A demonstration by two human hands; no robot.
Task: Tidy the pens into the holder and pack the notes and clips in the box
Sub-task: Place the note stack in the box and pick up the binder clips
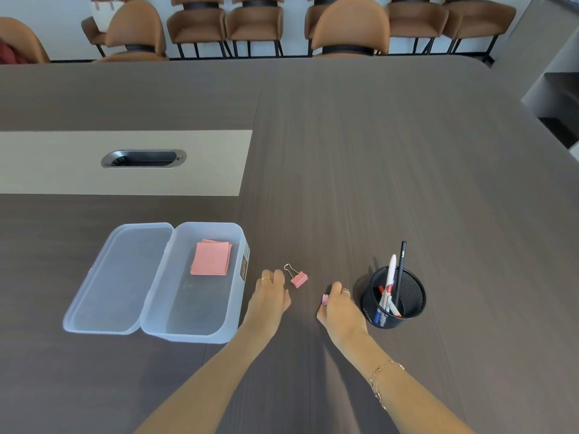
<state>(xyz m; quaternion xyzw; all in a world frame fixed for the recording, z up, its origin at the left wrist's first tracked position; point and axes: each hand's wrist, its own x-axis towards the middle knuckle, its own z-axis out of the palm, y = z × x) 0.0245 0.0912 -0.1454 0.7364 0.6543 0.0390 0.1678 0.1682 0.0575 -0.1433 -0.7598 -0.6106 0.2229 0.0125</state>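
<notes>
A clear plastic box (233, 277) lies open on the dark table, its lid (119, 277) flapped to the left. Pink sticky notes (210, 258) rest inside it. A pink binder clip (297, 278) lies on the table just right of the box. My left hand (271, 296) hovers beside that clip with fingers curled and nothing in it. My right hand (336, 303) is closed on a second pink clip (325, 299), left of the black mesh pen holder (407, 296). Several pens (390, 286) stand in the holder.
A beige inset with a metal cable port (143, 158) sits at the far left of the table (376, 167). Brown chairs (351, 29) line the far edge. A grey cabinet (551, 73) stands at the right.
</notes>
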